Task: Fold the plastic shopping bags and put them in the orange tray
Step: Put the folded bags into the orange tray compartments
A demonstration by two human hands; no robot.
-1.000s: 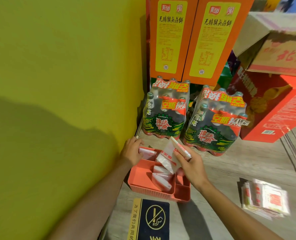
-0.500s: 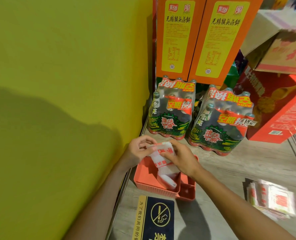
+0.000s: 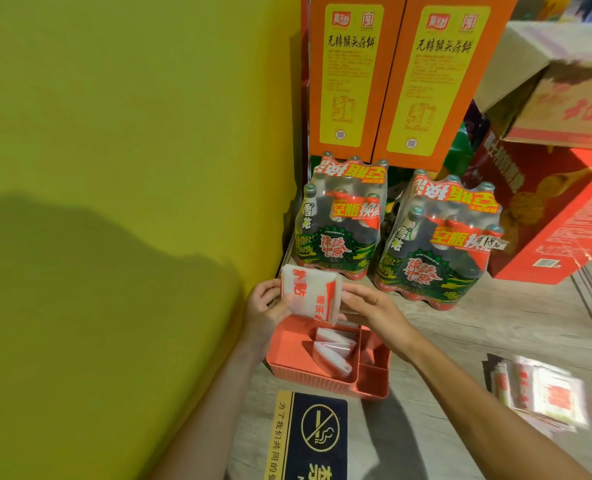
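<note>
Wood floor, folded bag (image 3: 311, 295) lifted above orange tray (image 3: 289, 351)

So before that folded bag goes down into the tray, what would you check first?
1. Folded plastic bag held securely: ok, the left hand grips its left edge and the right hand touches its right edge.
2. Bag over the orange tray: ok, it hangs above the tray's far end.
3. Room in the large compartment: ok, bare floor shows left of the folded bags already inside.
4. Fold staying flat: cannot tell, the underside is hidden.
5. More bags left to fold: ok, a pile of bags lies on the floor to the right, blurred.
</note>
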